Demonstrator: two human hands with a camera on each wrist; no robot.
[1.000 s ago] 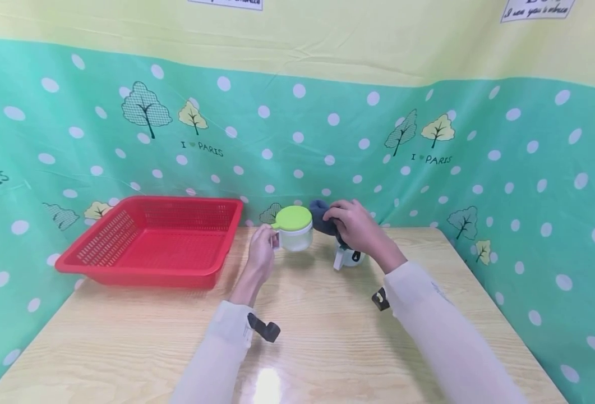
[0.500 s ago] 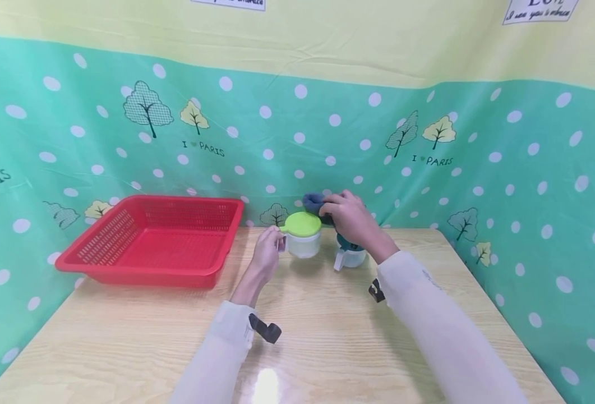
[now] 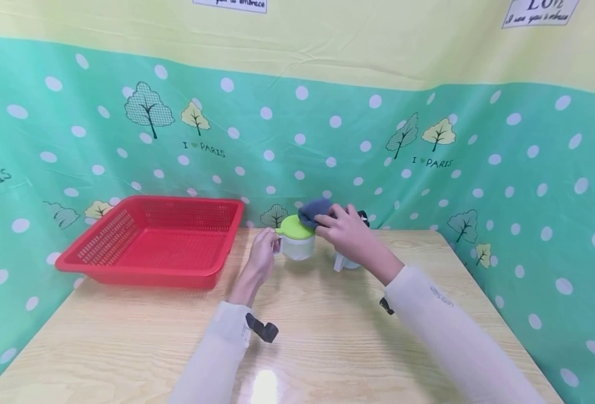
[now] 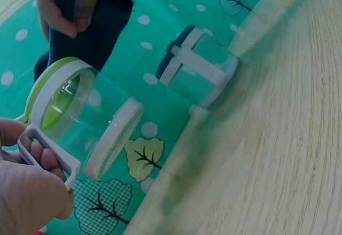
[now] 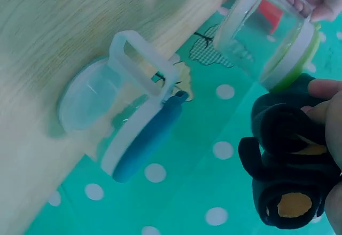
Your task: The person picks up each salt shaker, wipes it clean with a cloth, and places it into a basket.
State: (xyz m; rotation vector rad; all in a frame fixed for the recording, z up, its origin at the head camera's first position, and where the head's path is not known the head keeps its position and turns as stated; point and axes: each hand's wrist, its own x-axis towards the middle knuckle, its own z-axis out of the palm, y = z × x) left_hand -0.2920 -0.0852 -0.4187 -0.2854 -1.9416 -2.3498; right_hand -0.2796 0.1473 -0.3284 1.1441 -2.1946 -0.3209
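Note:
My left hand [image 3: 263, 252] grips the handle of a clear jar [image 3: 298, 249] with a light green lid [image 4: 51, 93]. The jar is raised over the table, its shadow below it. My right hand [image 3: 350, 233] holds a bunched dark blue cloth [image 3: 314, 213] against the lid's right side. Seen from the right wrist, the cloth [image 5: 270, 115] is rolled in thick folds and shows an orange patch. Standing just right of the held jar is a second clear jar [image 4: 197, 67] with a dark blue lid [image 5: 152, 139] and white handle; the right hand partly hides it in the head view.
A red plastic basket [image 3: 143, 273] with perforated sides sits at the table's left. The wooden table [image 3: 317, 336] ends at a green dotted curtain [image 3: 297, 163] behind, with more curtain along both sides.
The cloth in the right hand has come down from above and behind the jar onto its green lid. The held jar has shifted slightly right, then back left and lower. The basket has not moved.

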